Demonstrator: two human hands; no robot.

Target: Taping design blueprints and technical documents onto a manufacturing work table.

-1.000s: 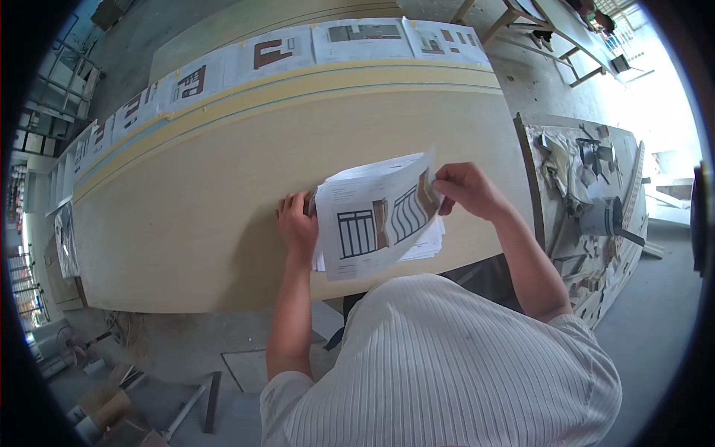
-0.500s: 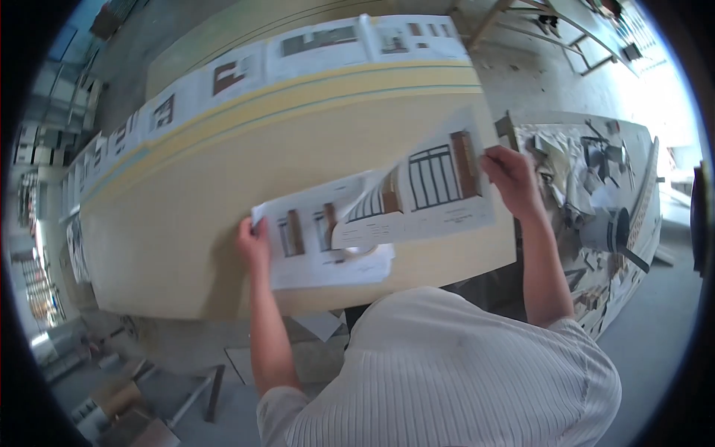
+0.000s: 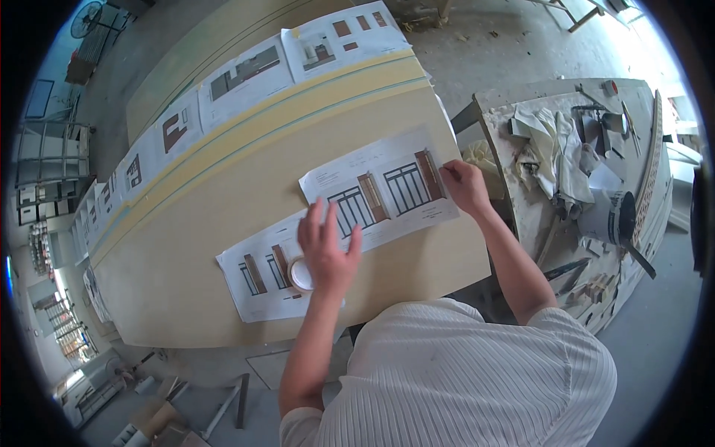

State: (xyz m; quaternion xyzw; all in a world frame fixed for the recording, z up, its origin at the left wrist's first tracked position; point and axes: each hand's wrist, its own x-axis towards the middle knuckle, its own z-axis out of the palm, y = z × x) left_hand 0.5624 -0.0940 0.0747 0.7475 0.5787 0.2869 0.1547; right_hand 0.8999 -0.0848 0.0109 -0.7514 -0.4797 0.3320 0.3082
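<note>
Two overlapping printed sheets with pictures of dark railings and brown posts lie on the pale board. My right hand (image 3: 467,186) pinches the right edge of the right-hand sheet (image 3: 376,167), which now lies almost flat. Over the seam where the sheets meet is my left hand (image 3: 328,252), fingers spread, holding nothing; whether its fingertips touch the paper I cannot tell. Beside its wrist, a roll of tape (image 3: 292,273) rests on the left-hand sheet (image 3: 255,300). My left hand hides part of both sheets.
Along the board's (image 3: 186,287) far edge runs a row of printed sheets (image 3: 246,78), with yellow strips (image 3: 298,97) in front. To the right, a cluttered bench (image 3: 514,108) carries crumpled cloth (image 3: 547,141), tools and a bucket (image 3: 599,216).
The right-hand sheet has come down from a curled, lifted position onto the board. My left hand has let go of the left-hand sheet's corner and moved right. The view has shifted.
</note>
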